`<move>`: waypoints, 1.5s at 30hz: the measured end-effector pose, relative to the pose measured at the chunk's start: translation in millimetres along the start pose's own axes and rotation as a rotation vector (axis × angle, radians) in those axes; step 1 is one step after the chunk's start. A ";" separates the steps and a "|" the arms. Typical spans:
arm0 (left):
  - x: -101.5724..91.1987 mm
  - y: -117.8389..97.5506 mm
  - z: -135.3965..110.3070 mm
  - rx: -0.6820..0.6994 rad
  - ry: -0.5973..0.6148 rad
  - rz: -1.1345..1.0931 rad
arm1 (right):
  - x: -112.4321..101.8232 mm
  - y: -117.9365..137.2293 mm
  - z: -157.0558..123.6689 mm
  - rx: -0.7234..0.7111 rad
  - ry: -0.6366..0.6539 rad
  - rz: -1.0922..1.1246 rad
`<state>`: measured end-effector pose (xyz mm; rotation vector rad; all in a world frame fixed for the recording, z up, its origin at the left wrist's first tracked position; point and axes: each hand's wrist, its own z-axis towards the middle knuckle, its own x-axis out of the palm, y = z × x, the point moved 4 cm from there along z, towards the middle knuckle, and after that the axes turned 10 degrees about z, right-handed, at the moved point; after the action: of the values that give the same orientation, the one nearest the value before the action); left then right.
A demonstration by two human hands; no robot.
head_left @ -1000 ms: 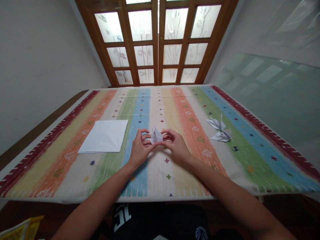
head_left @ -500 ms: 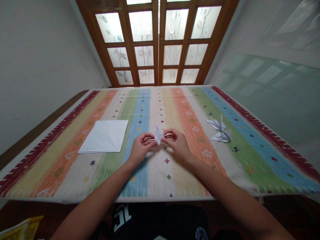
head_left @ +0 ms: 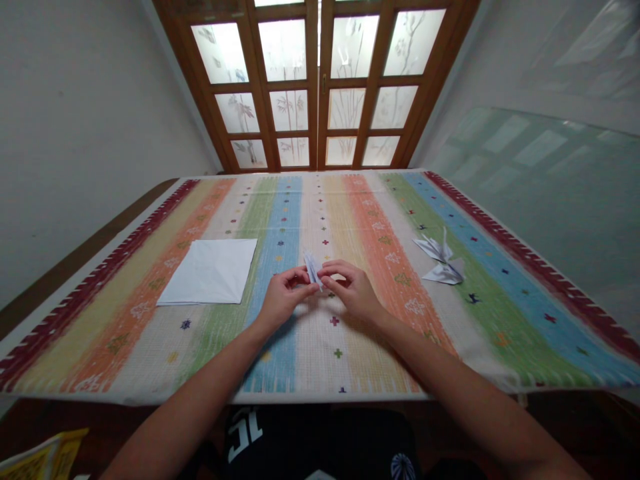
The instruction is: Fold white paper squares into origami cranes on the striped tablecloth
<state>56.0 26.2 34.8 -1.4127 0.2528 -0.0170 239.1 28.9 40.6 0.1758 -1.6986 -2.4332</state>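
Note:
Between my two hands is a small piece of folded white paper (head_left: 312, 267), narrow and slightly tilted, with several layers showing along its edge. My left hand (head_left: 286, 293) pinches it from the left, thumb and fingers closed on its lower part. From the other side, my right hand (head_left: 351, 287) grips it with thumb and fingertips. The fingertips hide part of the lower folds. Both hands are held just over the middle of the striped tablecloth.
A stack of square white paper sheets (head_left: 209, 272) lies to the left. On the right sit folded paper cranes (head_left: 443, 260), close together. The striped tablecloth (head_left: 390, 333) covers the table, with wooden glass-paned doors (head_left: 320, 87) behind it. A yellow packet (head_left: 55, 457) shows at bottom left.
The folded paper has turned from showing a broad face to showing its thin layered edge. My right hand has shifted slightly left, closer to my left hand.

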 end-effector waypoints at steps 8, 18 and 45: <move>0.3 -3.6 0.4 0.029 0.025 0.018 | -1.6 -8.7 0.4 0.033 0.038 0.120; -3.5 2.2 1.0 0.012 -0.005 -0.029 | -4.9 -12.8 1.1 0.019 0.021 0.086; -5.0 3.6 -0.1 0.054 -0.141 0.070 | -1.6 -25.3 5.7 0.266 0.018 0.294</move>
<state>50.7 27.5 32.1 -1.3437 0.1830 0.1320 237.8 43.0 18.8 -0.0200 -1.8848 -1.9897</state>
